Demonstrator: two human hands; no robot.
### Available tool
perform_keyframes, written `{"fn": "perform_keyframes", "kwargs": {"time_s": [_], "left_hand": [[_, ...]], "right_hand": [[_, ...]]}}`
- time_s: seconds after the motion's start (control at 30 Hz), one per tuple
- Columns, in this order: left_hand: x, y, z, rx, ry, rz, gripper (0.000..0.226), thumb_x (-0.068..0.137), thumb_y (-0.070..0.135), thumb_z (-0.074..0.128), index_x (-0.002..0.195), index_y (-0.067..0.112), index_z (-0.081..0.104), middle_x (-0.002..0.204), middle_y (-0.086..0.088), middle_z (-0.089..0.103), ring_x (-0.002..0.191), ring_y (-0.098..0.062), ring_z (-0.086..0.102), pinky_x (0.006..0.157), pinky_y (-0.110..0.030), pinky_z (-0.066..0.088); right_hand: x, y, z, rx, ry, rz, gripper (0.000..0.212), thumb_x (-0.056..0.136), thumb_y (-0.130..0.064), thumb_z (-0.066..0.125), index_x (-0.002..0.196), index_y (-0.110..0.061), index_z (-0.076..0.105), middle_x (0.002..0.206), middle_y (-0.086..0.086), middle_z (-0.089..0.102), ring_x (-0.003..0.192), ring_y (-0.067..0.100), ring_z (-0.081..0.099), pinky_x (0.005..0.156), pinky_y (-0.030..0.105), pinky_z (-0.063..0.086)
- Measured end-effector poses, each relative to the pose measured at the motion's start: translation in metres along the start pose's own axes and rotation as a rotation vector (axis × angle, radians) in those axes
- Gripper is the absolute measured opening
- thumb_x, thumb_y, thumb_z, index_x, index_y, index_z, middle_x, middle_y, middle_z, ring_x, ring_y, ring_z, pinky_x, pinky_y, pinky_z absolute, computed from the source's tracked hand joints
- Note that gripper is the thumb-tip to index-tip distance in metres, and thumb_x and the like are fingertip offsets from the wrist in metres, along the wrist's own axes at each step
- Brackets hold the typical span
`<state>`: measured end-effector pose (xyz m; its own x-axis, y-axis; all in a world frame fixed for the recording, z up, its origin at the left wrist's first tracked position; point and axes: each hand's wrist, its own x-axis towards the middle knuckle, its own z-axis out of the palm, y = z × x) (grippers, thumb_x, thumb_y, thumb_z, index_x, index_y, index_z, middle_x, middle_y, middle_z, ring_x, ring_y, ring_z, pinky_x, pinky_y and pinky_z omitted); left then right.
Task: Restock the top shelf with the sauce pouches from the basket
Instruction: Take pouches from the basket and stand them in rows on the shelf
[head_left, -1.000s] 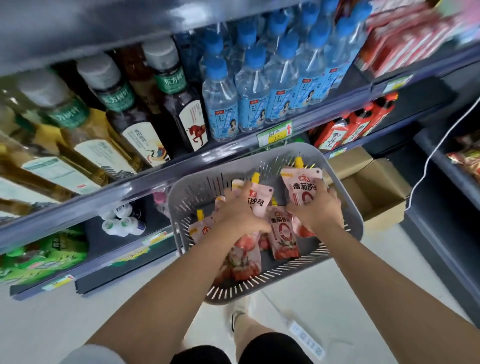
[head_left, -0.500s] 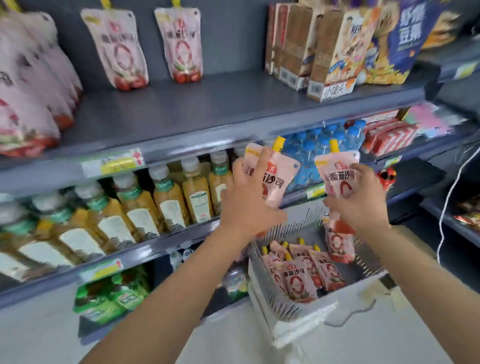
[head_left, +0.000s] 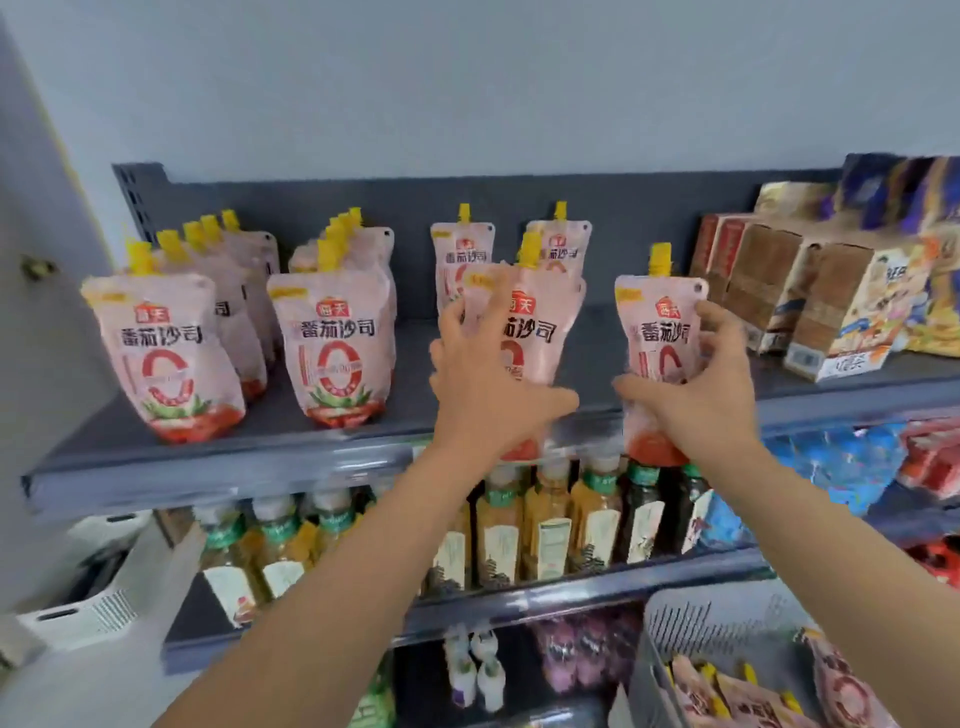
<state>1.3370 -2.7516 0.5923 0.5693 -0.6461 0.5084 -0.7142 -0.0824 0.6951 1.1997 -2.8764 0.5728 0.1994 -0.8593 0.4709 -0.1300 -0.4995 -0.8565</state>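
Note:
My left hand (head_left: 483, 384) grips a pink sauce pouch (head_left: 540, 332) with a yellow spout, held upright at the front edge of the grey top shelf (head_left: 156, 457). My right hand (head_left: 711, 395) grips a second pink pouch (head_left: 657, 338) just to the right, also at the shelf's edge. Two rows of several like pouches (head_left: 332, 343) stand on the shelf's left half, and two more pouches (head_left: 462, 260) lean against the back wall behind my left hand. The grey slotted basket (head_left: 691, 618) sits at the lower right with several pouches inside.
Brown and blue carton packs (head_left: 810, 296) fill the shelf's right end. The shelf below holds tea bottles (head_left: 545, 525) and blue water bottles (head_left: 831, 467). A white crate (head_left: 88, 608) sits at the lower left. A pale wall rises above the shelving.
Both hands lifted a pouch each out of the basket and rose to the top shelf. The view tilted upward, so the basket now shows only at the lower right.

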Motion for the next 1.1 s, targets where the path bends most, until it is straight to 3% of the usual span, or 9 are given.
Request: {"fn": "perform_keyframes", "kwargs": {"time_s": [0.13, 0.2, 0.33, 0.47, 0.63, 0.73, 1.0, 1.1], "left_hand": [[0.061, -0.007, 0.016, 0.029, 0.15, -0.013, 0.118, 0.054, 0.035, 0.079, 0.146, 0.051, 0.007, 0.148, -0.004, 0.014, 0.131, -0.025, 0.021, 0.107, -0.048, 0.029], [0.093, -0.015, 0.03, 0.093, 0.201, -0.055, 0.121, 0.057, 0.036, 0.08, 0.148, 0.049, 0.001, 0.147, -0.005, 0.015, 0.128, -0.027, 0.024, 0.102, -0.045, 0.029], [0.146, -0.045, 0.061, 0.109, 0.294, -0.174, 0.121, 0.058, 0.038, 0.08, 0.148, 0.046, -0.002, 0.145, -0.005, 0.014, 0.128, -0.027, 0.023, 0.103, -0.042, 0.027], [0.182, -0.076, 0.081, 0.25, 0.345, -0.167, 0.122, 0.059, 0.039, 0.077, 0.148, 0.046, -0.006, 0.145, -0.009, 0.013, 0.127, -0.03, 0.022, 0.105, -0.043, 0.025], [0.205, -0.099, 0.1, 0.286, 0.393, -0.205, 0.12, 0.059, 0.038, 0.077, 0.149, 0.043, -0.003, 0.141, -0.009, 0.013, 0.124, -0.031, 0.022, 0.104, -0.043, 0.024], [0.211, -0.108, 0.106, 0.284, 0.418, -0.191, 0.122, 0.059, 0.038, 0.077, 0.149, 0.042, -0.005, 0.137, -0.008, 0.013, 0.121, -0.027, 0.023, 0.103, -0.041, 0.023], [0.218, -0.117, 0.112, 0.291, 0.423, -0.173, 0.124, 0.061, 0.041, 0.078, 0.147, 0.044, -0.011, 0.138, -0.008, 0.011, 0.124, -0.027, 0.021, 0.103, -0.038, 0.021], [0.215, -0.118, 0.11, 0.296, 0.408, -0.181, 0.126, 0.062, 0.044, 0.08, 0.147, 0.043, -0.013, 0.141, -0.007, 0.009, 0.127, -0.027, 0.018, 0.107, -0.041, 0.022]], "right_hand": [[0.051, -0.006, 0.034, 0.024, 0.012, -0.097, 0.105, 0.047, -0.031, 0.084, 0.136, -0.032, 0.029, 0.134, 0.003, 0.041, 0.126, 0.024, 0.041, 0.104, 0.039, 0.038], [0.078, -0.001, 0.05, 0.003, 0.018, -0.125, 0.103, 0.058, -0.017, 0.084, 0.142, -0.025, 0.024, 0.14, 0.006, 0.031, 0.129, 0.023, 0.029, 0.098, 0.029, 0.029], [0.128, 0.017, 0.088, -0.039, -0.007, -0.137, 0.11, 0.058, -0.014, 0.085, 0.144, -0.023, 0.018, 0.139, 0.009, 0.026, 0.128, 0.024, 0.024, 0.097, 0.036, 0.031], [0.168, 0.035, 0.121, -0.093, -0.015, -0.138, 0.118, 0.055, -0.012, 0.087, 0.146, -0.024, 0.013, 0.139, 0.009, 0.026, 0.128, 0.025, 0.024, 0.099, 0.046, 0.035], [0.198, 0.058, 0.154, -0.115, -0.021, -0.171, 0.121, 0.054, -0.008, 0.085, 0.149, -0.02, 0.011, 0.138, 0.012, 0.027, 0.124, 0.025, 0.024, 0.097, 0.044, 0.035], [0.207, 0.066, 0.168, -0.119, -0.018, -0.16, 0.121, 0.055, -0.012, 0.087, 0.15, -0.018, 0.011, 0.137, 0.013, 0.029, 0.123, 0.027, 0.027, 0.096, 0.044, 0.037], [0.208, 0.072, 0.178, -0.154, 0.012, -0.124, 0.128, 0.051, -0.043, 0.09, 0.148, -0.011, 0.012, 0.137, 0.016, 0.028, 0.123, 0.029, 0.027, 0.098, 0.049, 0.038], [0.205, 0.074, 0.173, -0.14, -0.02, -0.128, 0.135, 0.049, -0.046, 0.09, 0.15, -0.014, 0.005, 0.138, 0.015, 0.025, 0.125, 0.03, 0.025, 0.099, 0.048, 0.038]]}}
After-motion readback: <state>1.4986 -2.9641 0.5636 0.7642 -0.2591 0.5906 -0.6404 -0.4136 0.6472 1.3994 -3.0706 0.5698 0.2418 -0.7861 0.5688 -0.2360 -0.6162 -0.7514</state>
